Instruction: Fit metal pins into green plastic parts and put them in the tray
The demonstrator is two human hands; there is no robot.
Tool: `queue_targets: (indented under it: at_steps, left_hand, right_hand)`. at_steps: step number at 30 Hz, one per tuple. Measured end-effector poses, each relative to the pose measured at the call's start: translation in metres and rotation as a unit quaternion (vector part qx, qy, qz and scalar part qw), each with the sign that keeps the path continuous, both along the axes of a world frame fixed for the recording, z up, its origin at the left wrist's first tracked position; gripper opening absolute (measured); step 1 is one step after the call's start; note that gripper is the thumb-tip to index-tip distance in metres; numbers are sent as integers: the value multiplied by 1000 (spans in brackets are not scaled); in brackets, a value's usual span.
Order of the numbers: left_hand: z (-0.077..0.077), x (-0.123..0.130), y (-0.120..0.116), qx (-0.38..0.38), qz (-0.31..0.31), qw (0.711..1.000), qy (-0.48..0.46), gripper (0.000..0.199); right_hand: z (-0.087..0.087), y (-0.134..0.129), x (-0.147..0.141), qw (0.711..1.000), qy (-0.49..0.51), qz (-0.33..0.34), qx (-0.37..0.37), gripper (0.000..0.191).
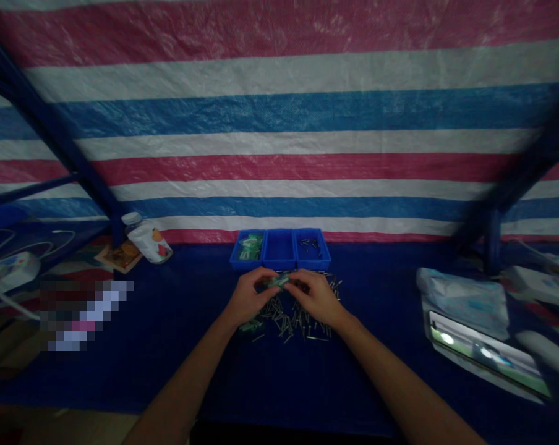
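My left hand [252,295] and my right hand [317,298] meet above the middle of the table, fingers pinched. Between their fingertips is a small pale-green plastic piece [280,280], whose exact kind I cannot make out. Beneath and around the hands lies a loose heap of thin metal screws [286,324], partly hidden by my right hand. A few similar green pieces [250,326] lie below my left hand. Just beyond stands a blue three-part bin [280,247]: green pieces fill its left compartment, the middle shows bare blue, and some dark screws are in the right one.
On the right lie a phone [488,355] with a lit screen, a clear plastic packet [465,300] and a white mouse-like object [546,351]. A white bottle [148,238] leans at the back left, near a power strip [10,275]. A striped tarp [279,111] hangs behind the table.
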State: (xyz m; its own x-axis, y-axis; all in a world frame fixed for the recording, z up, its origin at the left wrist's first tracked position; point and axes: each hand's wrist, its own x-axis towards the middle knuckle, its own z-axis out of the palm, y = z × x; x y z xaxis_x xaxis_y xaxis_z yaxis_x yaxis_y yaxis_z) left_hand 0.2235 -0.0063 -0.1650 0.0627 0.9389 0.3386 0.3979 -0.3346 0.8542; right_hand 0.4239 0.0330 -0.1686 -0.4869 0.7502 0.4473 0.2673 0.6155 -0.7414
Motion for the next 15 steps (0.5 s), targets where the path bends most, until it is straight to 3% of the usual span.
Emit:
queue_targets:
  at_steps: [7,15]
  left_hand:
    - [-1,3,1,-23,22,999,8,21]
    - [3,7,-4,-22,-13,1000,-1,31]
  right_hand:
    - [5,-4,-2,999,12,15,-34,15]
    - [3,-5,-3,999,-11,8,-38,16]
